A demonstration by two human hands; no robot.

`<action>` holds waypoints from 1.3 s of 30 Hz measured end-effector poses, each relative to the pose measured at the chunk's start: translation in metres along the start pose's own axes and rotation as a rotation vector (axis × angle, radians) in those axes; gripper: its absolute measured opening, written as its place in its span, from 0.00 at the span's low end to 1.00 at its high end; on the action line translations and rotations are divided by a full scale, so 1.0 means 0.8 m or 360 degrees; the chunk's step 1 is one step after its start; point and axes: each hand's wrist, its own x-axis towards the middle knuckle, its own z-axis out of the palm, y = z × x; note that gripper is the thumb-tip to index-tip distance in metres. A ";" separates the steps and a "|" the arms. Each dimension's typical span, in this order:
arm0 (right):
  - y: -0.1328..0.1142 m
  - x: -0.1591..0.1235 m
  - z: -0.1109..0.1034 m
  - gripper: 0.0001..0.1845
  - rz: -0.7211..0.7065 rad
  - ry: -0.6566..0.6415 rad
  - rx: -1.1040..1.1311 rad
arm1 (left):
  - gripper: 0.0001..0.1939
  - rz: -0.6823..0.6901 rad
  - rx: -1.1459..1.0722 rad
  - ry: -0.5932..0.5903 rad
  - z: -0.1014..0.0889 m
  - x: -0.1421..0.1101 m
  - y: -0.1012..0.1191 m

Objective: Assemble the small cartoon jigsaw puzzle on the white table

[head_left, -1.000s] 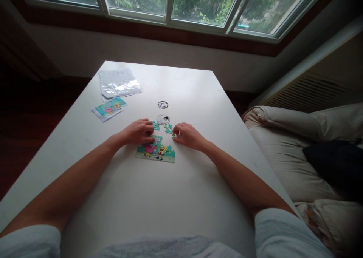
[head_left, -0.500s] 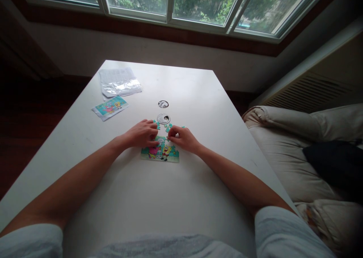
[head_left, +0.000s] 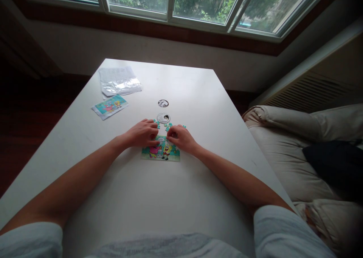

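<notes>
A partly joined jigsaw puzzle [head_left: 165, 151] with cartoon figures lies flat on the white table [head_left: 159, 197]. My left hand [head_left: 144, 133] is curled over its upper left part, the thumb pressing on the puzzle; its other fingertips are partly hidden. At the upper right edge my right hand [head_left: 180, 138] is closed in a pinch on a small green puzzle piece, mostly covered by the fingers. Several loose turquoise puzzle pieces [head_left: 167, 127] lie just beyond both hands, some partly hidden by them.
A picture card [head_left: 110, 106] showing the same figures lies at the left, with a clear plastic bag and papers [head_left: 120, 82] behind it. Two round inserts [head_left: 163, 118] are set in the tabletop beyond the pieces. A beige sofa [head_left: 283, 148] stands along the right side.
My right hand has moved left with the pinched piece, to the puzzle's upper edge. The puzzle and my left hand have shifted slightly right. Over the last half second both hands barely move.
</notes>
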 end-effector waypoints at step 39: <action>0.004 0.005 -0.001 0.07 -0.0085 0.0274 0.0074 | 0.08 -0.0414 -0.0254 0.0330 0.017 0.007 -0.006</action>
